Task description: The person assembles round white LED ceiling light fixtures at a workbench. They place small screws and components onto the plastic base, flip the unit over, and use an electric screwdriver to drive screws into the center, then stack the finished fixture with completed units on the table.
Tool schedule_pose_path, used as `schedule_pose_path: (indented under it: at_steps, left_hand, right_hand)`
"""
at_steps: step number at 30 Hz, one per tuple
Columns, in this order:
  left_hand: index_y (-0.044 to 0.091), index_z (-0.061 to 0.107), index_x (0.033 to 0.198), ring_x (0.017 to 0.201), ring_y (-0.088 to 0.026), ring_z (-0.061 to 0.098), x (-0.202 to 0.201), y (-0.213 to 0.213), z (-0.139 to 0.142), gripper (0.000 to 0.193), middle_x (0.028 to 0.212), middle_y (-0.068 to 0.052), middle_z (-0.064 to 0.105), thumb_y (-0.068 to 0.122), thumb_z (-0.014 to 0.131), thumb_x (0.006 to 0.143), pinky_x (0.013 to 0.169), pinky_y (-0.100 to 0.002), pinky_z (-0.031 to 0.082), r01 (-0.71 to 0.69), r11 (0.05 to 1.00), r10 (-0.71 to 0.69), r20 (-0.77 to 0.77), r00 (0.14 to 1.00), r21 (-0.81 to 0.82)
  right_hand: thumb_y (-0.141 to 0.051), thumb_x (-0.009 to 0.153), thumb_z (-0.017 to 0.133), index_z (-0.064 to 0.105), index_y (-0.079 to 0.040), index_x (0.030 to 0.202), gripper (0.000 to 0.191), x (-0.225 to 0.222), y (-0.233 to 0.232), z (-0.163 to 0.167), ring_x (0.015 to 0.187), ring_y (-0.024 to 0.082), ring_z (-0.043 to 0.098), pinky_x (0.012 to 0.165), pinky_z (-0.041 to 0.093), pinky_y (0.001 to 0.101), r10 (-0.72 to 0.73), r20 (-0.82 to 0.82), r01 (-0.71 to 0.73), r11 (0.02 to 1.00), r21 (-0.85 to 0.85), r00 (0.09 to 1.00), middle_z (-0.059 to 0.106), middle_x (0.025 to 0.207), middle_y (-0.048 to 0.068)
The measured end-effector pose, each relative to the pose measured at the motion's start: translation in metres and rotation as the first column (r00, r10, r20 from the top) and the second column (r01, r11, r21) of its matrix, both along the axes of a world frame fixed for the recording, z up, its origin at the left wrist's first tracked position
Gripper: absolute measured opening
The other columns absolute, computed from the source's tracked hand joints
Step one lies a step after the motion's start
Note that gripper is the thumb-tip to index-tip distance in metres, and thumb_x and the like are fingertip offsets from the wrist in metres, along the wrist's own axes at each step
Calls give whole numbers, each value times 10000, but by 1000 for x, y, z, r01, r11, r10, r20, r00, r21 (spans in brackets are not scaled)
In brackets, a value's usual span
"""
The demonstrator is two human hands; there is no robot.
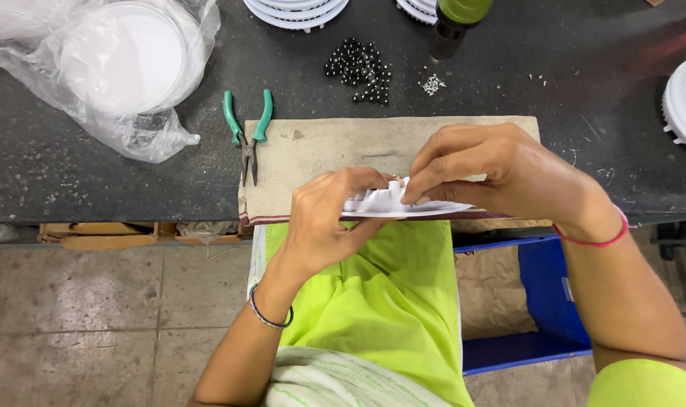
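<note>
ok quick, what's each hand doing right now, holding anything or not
left hand: closed, gripping the left end of the white ribbed plastic part.
right hand: closed, fingers pinching the same part from above.

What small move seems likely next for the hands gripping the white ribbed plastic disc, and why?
Probably pressing the right hand fingertips down on the white ribbed plastic disc: they already pinch its top edge, while the left hand steadies it over the beige cloth mat.
</note>
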State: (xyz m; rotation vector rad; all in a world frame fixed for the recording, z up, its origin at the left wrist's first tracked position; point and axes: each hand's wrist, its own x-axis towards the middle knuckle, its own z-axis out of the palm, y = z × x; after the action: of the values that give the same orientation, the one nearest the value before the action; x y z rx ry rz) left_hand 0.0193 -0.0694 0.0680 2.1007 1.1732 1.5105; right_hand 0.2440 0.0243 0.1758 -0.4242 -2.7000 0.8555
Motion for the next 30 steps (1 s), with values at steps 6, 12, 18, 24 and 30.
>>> schedule_pose_path:
  at_steps: [6,12,18,24,30]
  left_hand:
    - [42,604,1131,959,-280,752,0,0,1,485,1092,-85,746,40,872,727,817,-359,586,1,1000,-1,9,1000,4]
    - [38,574,1149,956,-285,757,0,1,2,520,1088,-99,748,45,888,735,806,-361,595,0,1000,0,8,1000,8]
    - [33,563,1161,985,-289,765,2,2,2,523,1102,-105,754,48,888,752,824,-360,603,-7,1000,7,25,1000,-6]
    - [32,556,1162,990,-286,766,3,3,3,519,1097,-103,756,64,900,774,831,-360,604,-15,1000,15,41,999,-2]
    - [30,556,1166,988,-296,761,4,2,4,536,1094,-109,759,56,893,751,826,-364,599,-19,1000,18,19,1000,2]
  right_hand:
    - [-33,813,741,775,-157,1050,269,-2,0,4,944,189,719,787,579,306,15,5,-15,1000,9,1000,725,1037,-2]
    - [-68,785,778,778,-158,1024,256,-3,0,7,928,191,717,756,572,307,16,26,-17,998,57,1000,720,1023,4]
    - [-88,814,784,773,-149,1043,237,-4,2,10,917,196,712,758,562,316,52,60,-54,998,38,997,708,1027,14]
    - [-90,818,783,784,-174,1058,254,-4,1,11,896,163,716,754,565,296,-7,68,7,1000,-12,998,713,1025,-3]
    - [-73,810,782,784,-175,1058,268,-3,2,11,919,170,710,740,553,290,52,47,-51,998,-24,998,713,1036,0]
